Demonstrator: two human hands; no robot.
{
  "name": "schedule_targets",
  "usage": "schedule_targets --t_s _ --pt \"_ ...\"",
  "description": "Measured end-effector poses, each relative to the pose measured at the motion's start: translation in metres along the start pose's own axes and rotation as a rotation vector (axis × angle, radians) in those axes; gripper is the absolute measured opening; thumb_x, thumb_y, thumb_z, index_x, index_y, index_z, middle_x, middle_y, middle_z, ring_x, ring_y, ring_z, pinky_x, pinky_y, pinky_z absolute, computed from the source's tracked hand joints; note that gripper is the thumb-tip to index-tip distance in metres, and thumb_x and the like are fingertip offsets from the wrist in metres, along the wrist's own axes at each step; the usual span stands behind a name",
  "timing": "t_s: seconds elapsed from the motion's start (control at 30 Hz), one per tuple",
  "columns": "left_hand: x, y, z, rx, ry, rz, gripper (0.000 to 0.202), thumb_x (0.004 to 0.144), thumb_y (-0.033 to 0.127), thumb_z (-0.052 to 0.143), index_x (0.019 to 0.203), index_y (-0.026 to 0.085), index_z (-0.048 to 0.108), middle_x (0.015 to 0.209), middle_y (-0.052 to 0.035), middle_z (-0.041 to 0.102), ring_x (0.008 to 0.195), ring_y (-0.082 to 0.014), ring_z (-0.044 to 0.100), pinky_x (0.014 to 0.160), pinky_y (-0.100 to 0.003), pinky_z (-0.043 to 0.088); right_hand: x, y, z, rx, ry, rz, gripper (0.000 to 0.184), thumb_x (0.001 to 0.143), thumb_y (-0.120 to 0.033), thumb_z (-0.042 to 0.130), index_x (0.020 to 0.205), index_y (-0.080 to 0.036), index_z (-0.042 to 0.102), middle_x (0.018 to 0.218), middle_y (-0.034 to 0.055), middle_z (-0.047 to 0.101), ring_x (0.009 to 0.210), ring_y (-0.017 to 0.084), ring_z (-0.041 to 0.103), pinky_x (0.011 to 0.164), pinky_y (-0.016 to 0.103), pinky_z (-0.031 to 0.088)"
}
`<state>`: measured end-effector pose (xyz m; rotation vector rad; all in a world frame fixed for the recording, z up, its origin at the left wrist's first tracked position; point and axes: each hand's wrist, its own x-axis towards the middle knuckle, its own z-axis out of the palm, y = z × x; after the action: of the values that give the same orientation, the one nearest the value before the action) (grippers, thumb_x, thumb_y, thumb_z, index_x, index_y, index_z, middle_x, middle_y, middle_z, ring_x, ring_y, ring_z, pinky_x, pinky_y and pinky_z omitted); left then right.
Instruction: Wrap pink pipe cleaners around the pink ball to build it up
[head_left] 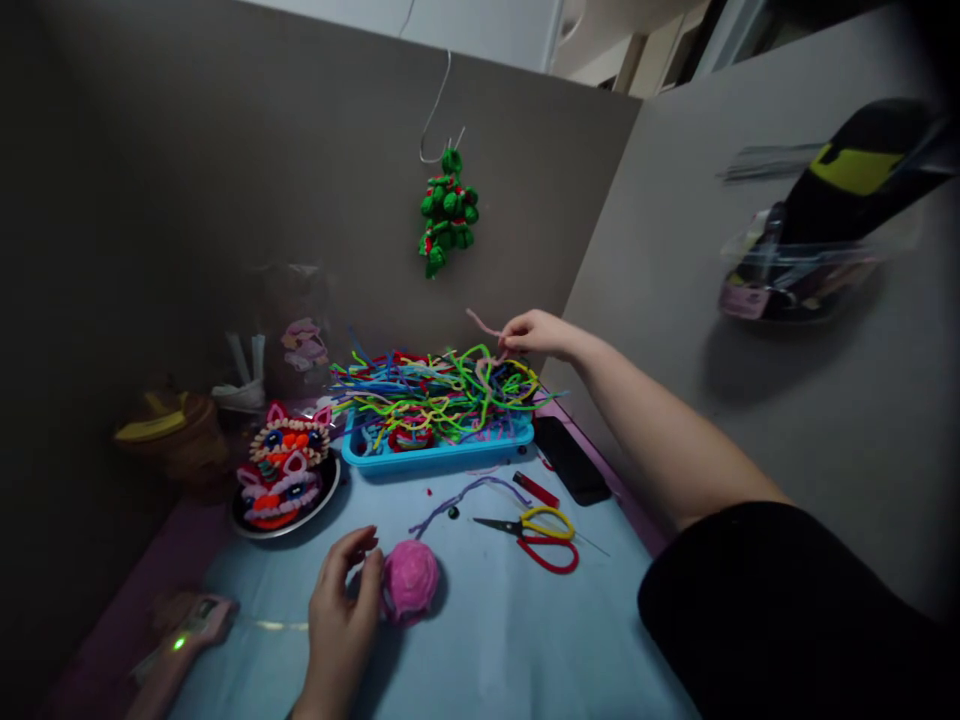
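My left hand (345,600) rests on the blue table cover and holds a round pink pipe-cleaner ball (411,580) between thumb and fingers. My right hand (531,333) reaches out over the far right of a blue tray (442,455) heaped with coloured pipe cleaners (431,395). Its fingers pinch a pale pink pipe cleaner (484,326) that sticks up to the left.
Scissors with yellow and red handles (536,535) lie right of the ball, near a purple pipe cleaner (465,495) and a red tool (535,489). A black phone (571,460) lies by the tray. A colourful lion head sits on a plate (285,470). A green ornament (448,212) hangs on the partition.
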<state>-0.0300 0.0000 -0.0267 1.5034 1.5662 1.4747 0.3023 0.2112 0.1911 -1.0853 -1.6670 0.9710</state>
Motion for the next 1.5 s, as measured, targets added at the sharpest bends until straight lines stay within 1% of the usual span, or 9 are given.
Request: schedule_targets --t_s 0.17,0.33,0.63,0.8,0.9,1.07,1.2,1.3,1.5 --pt "0.001 -0.004 0.000 0.002 -0.007 -0.022 0.036 0.078 0.044 0.060 0.100 0.017 0.064 0.097 -0.0103 0.068 0.085 -0.0230 0.065 0.076 -0.035 0.054 -0.003 0.013 0.008 0.310 0.178 -0.102 0.006 0.084 -0.020 0.058 0.079 -0.019 0.059 0.084 0.0007 0.072 0.079 0.011 0.068 0.073 0.024 0.056" --pt "0.003 -0.012 -0.001 -0.012 0.003 -0.058 0.038 0.078 0.045 0.059 0.103 0.017 0.063 0.099 -0.0110 0.068 0.090 -0.0243 0.065 0.080 -0.037 0.052 0.002 0.035 0.022 0.464 0.190 0.163 0.016 0.089 -0.007 0.046 0.078 -0.016 0.054 0.075 0.0033 0.070 0.068 0.011 0.069 0.059 0.019 0.056" --pt "0.003 -0.010 -0.001 -0.036 0.000 -0.080 0.039 0.077 0.047 0.060 0.101 0.016 0.064 0.097 -0.0107 0.068 0.088 -0.0244 0.065 0.080 -0.037 0.051 -0.002 0.038 0.033 0.540 0.215 0.156 0.020 0.089 -0.006 0.041 0.077 -0.017 0.052 0.073 0.0018 0.069 0.069 0.010 0.069 0.062 0.020 0.056" --pt "0.001 -0.007 0.000 -0.037 -0.001 -0.097 0.038 0.078 0.046 0.059 0.102 0.016 0.063 0.099 -0.0112 0.067 0.090 -0.0244 0.064 0.082 -0.037 0.051 -0.001 0.034 0.055 0.126 0.329 -0.145 0.011 0.087 -0.019 0.048 0.085 -0.017 0.059 0.074 0.0000 0.068 0.059 0.010 0.063 0.063 0.024 0.053" --pt "0.001 -0.008 -0.001 -0.038 -0.005 -0.094 0.038 0.079 0.045 0.059 0.102 0.016 0.063 0.099 -0.0111 0.067 0.091 -0.0244 0.064 0.082 -0.038 0.050 -0.004 0.035 0.079 -0.385 0.096 -0.221 0.014 0.082 -0.022 0.056 0.088 -0.016 0.066 0.080 0.0031 0.071 0.071 0.013 0.064 0.072 0.027 0.050" --pt "0.000 -0.011 -0.004 -0.048 -0.006 -0.090 0.037 0.080 0.044 0.059 0.105 0.017 0.061 0.102 -0.0103 0.066 0.093 -0.0235 0.063 0.084 -0.037 0.049 -0.024 0.029 0.076 -0.914 -0.100 -0.084 0.023 0.084 -0.021 0.050 0.094 -0.015 0.071 0.082 0.0046 0.072 0.075 0.013 0.063 0.073 0.024 0.045" --pt "-0.002 -0.007 -0.002 -0.044 -0.008 -0.092 0.035 0.080 0.043 0.058 0.105 0.017 0.062 0.101 -0.0095 0.066 0.092 -0.0225 0.063 0.084 -0.036 0.049 -0.064 0.046 0.046 -1.209 -0.553 0.179 0.023 0.072 -0.031 0.067 0.090 -0.018 0.073 0.085 0.0062 0.072 0.077 0.019 0.065 0.066 0.025 0.044" --pt "-0.003 -0.001 0.001 -0.050 -0.027 -0.095 0.034 0.080 0.043 0.058 0.103 0.017 0.062 0.099 -0.0099 0.066 0.090 -0.0223 0.063 0.080 -0.034 0.051 -0.101 0.075 0.042 -1.465 -0.508 0.434 0.030 0.068 -0.033 0.071 0.091 -0.014 0.072 0.096 0.0168 0.070 0.086 0.028 0.067 0.066 0.030 0.047" --pt "-0.003 0.000 0.003 -0.059 -0.012 -0.093 0.032 0.081 0.042 0.058 0.100 0.016 0.062 0.098 -0.0105 0.066 0.088 -0.0223 0.063 0.078 -0.035 0.051 -0.132 0.095 0.049 -1.478 -0.462 0.449 0.028 0.086 -0.028 0.047 0.099 -0.017 0.069 0.100 0.0160 0.070 0.092 0.028 0.067 0.072 0.033 0.049"
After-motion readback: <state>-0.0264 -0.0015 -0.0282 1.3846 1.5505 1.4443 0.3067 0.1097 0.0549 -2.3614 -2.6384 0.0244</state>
